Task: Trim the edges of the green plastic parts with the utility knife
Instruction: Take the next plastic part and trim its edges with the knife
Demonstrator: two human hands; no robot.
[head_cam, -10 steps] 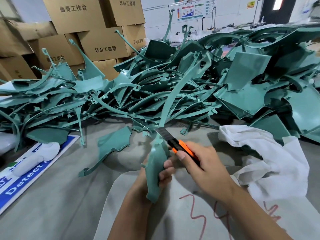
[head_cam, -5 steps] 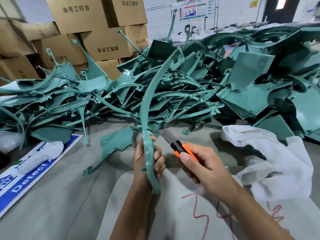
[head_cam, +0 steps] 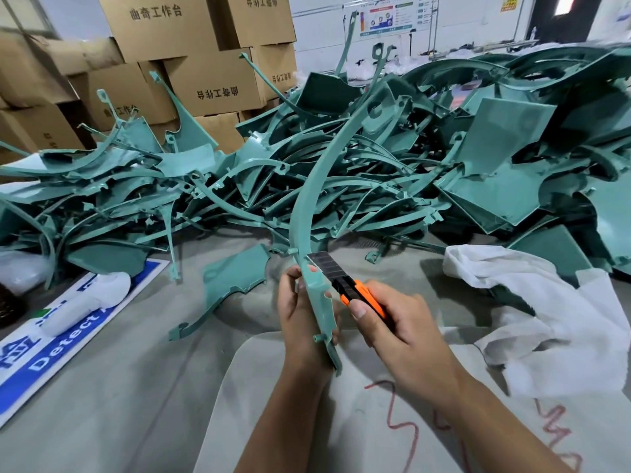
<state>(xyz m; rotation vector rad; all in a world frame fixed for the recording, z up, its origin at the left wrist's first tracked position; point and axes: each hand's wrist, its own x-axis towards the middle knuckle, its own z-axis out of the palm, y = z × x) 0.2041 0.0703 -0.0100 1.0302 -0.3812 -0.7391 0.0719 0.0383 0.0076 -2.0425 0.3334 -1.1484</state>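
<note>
**Blade at the edge of a curved green strip, much of the bench buried**

Gripped upright in the left hand: a long curved green part, fingers wrapped round its lower, wider section, fingertips showing past its right edge, palm hidden behind the plastic. Rising from the grip, arching up and to the right, upper end lost against the pile of green plastic parts behind, so no clear finish to it. Lower tip hanging just beyond the left wrist, over a pale board scrawled with red marks.

Held in the right hand: an orange utility knife, fingers curled tight round the handle, thumb laid along the orange top. Most of the handle hidden inside the fist. Dark segmented blade extended up and left, its tip meeting the right edge of the held part just above the left fingers; hard to tell whether cutting or only touching.

Lying flat on the grey table, left of the hands: one loose green piece. To the right, a crumpled white cloth, covering part of the pile's foot. At far left, a blue and white sign, cut off by the frame edge, only "Detect" readable, a white wrapped object on top. Behind, stacked cardboard boxes, print partly legible, lower ones screened by the parts.
</note>
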